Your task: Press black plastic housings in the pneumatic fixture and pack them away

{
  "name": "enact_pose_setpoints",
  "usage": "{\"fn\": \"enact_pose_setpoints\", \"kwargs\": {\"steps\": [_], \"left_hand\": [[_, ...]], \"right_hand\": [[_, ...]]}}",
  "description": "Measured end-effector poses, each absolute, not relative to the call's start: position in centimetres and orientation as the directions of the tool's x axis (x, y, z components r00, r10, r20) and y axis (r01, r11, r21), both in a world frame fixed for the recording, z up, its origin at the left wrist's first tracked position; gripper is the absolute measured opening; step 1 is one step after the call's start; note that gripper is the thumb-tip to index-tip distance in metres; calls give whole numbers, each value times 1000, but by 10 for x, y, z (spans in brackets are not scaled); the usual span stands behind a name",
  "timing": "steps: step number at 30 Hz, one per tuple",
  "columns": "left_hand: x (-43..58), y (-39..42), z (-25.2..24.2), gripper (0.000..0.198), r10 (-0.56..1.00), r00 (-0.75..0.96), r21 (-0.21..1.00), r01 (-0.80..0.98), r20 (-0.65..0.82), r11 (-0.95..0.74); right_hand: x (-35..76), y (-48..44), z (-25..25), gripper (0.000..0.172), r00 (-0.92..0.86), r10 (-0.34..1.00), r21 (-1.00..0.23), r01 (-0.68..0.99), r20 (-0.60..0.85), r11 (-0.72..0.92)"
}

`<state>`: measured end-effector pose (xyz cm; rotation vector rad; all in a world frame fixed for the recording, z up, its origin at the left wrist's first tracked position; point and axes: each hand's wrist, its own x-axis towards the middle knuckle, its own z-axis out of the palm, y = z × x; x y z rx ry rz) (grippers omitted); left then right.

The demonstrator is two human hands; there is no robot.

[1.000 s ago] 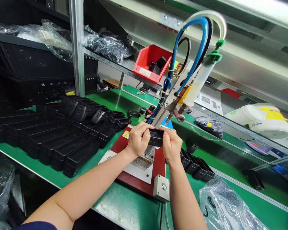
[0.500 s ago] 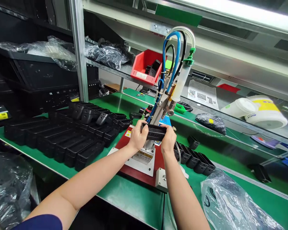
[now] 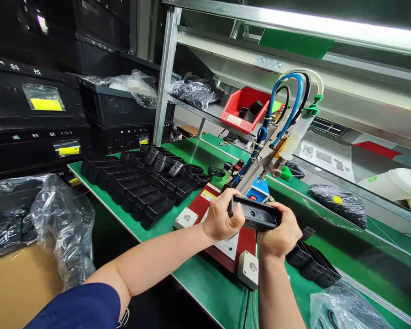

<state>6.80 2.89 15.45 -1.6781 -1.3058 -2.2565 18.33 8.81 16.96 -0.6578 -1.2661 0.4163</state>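
Observation:
Both of my hands grip one black plastic housing point(image 3: 256, 214), an oblong shell whose hollow side, with a small hole in its floor, faces me. My left hand point(image 3: 224, 215) is closed on its left end, thumb over the near rim. Around the right end my right hand point(image 3: 281, 232) is closed. Just behind the housing stands a dispensing machine point(image 3: 265, 155) on a red base, with blue and black hoses and an upright syringe. Its lower part is hidden by my hands and the housing.
Rows of similar black housings point(image 3: 133, 183) cover the left of the green bench point(image 3: 205, 283); several more point(image 3: 311, 262) lie at right. A red bin point(image 3: 243, 109) sits on the shelf. Black crates point(image 3: 30, 114) are stacked at left. Clear plastic bags point(image 3: 345, 306) lie near the front right.
My view has swung left. The housing has come nearer to me, away from the machine, and tilted so its hollow inside shows. Both hands keep their hold.

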Motion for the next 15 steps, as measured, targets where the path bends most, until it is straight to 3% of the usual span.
{"fn": "enact_pose_setpoints", "kwargs": {"steps": [5,7,10,12,15], "left_hand": [[56,2,136,38,540,-342,639,420,769,-645],[45,-11,127,50,559,-207,589,417,803,-692],[22,-31,115,40,543,-54,494,497,838,-714],[1,-42,110,28,563,-114,515,581,819,-631],[-37,-47,105,23,622,-390,682,649,679,-337]], "right_hand": [[177,72,153,38,203,737,-749,-22,645,662],[175,67,147,43,153,783,-789,-27,603,613],[176,56,135,49,-14,850,-850,20,527,527],[183,45,122,50,-92,869,-866,83,486,493],[197,21,94,45,-80,868,-841,216,491,495]]}}
